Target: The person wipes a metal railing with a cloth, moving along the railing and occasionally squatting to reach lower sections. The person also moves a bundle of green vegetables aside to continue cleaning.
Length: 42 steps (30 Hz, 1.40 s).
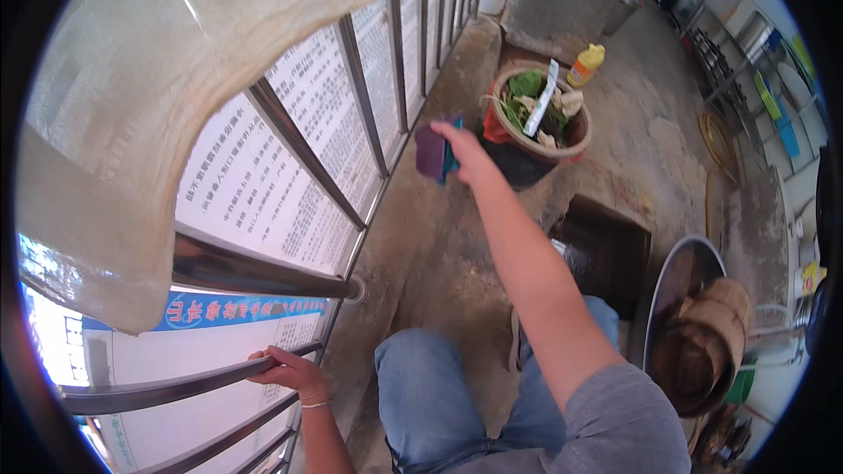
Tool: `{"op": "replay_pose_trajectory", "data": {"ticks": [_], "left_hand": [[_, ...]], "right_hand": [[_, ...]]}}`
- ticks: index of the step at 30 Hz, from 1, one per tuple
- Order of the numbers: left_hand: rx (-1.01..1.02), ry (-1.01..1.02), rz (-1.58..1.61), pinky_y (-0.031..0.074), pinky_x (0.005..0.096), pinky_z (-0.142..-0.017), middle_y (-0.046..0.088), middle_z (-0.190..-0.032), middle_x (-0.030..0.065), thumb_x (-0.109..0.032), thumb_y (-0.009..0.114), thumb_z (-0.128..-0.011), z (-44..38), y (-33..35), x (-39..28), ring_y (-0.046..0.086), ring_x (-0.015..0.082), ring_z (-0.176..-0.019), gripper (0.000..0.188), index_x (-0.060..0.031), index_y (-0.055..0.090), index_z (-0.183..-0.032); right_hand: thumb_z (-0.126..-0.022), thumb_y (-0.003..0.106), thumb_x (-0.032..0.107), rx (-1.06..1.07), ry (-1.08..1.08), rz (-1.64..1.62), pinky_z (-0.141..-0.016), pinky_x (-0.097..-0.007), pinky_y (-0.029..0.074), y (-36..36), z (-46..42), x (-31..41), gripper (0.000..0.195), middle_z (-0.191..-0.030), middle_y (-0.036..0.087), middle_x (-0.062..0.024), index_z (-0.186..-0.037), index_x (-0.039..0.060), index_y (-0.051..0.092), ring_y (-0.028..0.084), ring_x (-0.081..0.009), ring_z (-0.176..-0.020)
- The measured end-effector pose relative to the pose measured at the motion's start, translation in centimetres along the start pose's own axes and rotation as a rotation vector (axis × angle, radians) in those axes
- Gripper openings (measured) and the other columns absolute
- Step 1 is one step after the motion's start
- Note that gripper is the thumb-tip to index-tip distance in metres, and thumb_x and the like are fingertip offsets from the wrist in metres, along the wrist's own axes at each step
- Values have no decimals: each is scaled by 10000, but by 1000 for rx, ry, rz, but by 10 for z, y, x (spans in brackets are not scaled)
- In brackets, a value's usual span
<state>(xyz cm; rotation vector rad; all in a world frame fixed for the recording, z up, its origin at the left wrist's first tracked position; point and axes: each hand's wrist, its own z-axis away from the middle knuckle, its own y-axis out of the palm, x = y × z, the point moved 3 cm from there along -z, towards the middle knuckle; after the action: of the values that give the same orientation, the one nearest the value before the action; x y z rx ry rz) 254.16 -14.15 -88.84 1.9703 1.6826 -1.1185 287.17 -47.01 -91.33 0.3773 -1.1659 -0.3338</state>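
Note:
My left hand (290, 372), at the lower left, has its fingers around a dark metal bar (178, 388) of a window grille. Stretched out ahead, my right hand (464, 151) holds a purple and teal pad or folded cloth (431, 151); blur hides what exactly it is. The pad is above the stained concrete floor, between the grille and a round basin (579, 141). Leafy scraps (527, 85) and a white wrapper (543, 99) fill that basin.
A yellow bottle (585, 66) stands behind the basin. Nearer me is a square floor pit (602, 247). On the right, a wooden bucket (714, 322) leans in a large metal pan (685, 263). A pale sheet (217, 26) hangs over the grille; printed posters (316, 125) line it.

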Motion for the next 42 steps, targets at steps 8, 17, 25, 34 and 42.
{"op": "replay_pose_trajectory", "data": {"ticks": [8,17,25,34,42], "left_hand": [[-144,-110,-230,334,292,-851,332,-1016,122,-41,431,-886,-2,-7,7,360,189,-876,410,43,187,-1205],[-202,-204,-346,361,293,-864,394,-1086,120,-76,480,-890,5,-11,18,417,182,-926,415,33,234,-1206],[-124,-333,-149,392,330,-883,495,-1134,121,-192,473,-935,-1,-35,-5,520,196,-997,346,14,362,-1189],[-7,-536,-185,427,313,-818,509,-1176,46,-215,526,-906,-20,-55,-13,529,169,-1072,355,-104,385,-1212],[29,-614,-223,437,314,-809,521,-1152,44,-216,521,-911,-21,-50,-18,528,164,-1079,329,-116,390,-1197]], "right_hand": [[-674,699,231,-369,-1212,901,-772,-452,429,146,-34,132,489,-1057,449,-153,-1020,13,432,439,-375,-1000],[-644,721,168,-185,-1013,1091,-859,-446,420,29,-130,-36,582,-1157,446,-170,-1128,40,424,440,-357,-1078],[-695,675,218,-36,-129,1363,-822,-419,456,-161,-62,-63,535,-1146,518,-166,-1144,60,432,508,-326,-1068],[-739,662,283,-204,-12,1482,-877,-418,444,-289,-104,-3,708,-1149,544,-220,-1314,14,348,549,-353,-1035],[-719,676,243,-769,-97,1384,-891,-416,441,-436,-192,101,630,-1122,558,-246,-1232,-20,420,552,-369,-1037]]}}
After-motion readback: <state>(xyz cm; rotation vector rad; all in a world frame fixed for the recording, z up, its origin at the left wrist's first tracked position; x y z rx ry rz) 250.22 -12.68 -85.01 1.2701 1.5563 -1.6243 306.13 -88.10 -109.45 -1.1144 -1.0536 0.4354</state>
